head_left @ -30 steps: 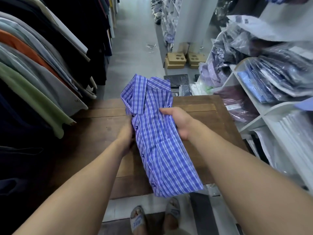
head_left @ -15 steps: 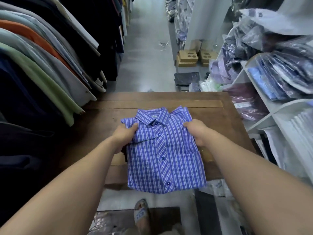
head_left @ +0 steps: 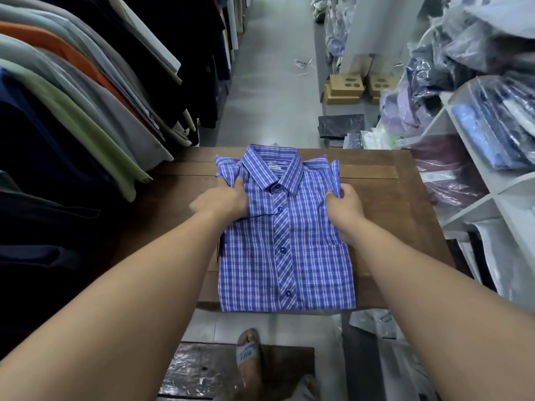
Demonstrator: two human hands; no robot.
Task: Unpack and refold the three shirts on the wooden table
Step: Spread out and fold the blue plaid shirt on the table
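Folded shirt (head_left: 289,256) is lying front-up on the table (head_left: 390,198), collar pointing away and hem reaching the near edge. Left hand (head_left: 223,202) is gripping the shirt's left-side shoulder edge, thumb on top. Right hand (head_left: 344,205) is pinching the folded fabric at the right-side shoulder.

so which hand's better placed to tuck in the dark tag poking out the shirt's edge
Left, probably: the dark tag pokes out below the left hand, while the right hand grips the opposite shoulder of the shirt.
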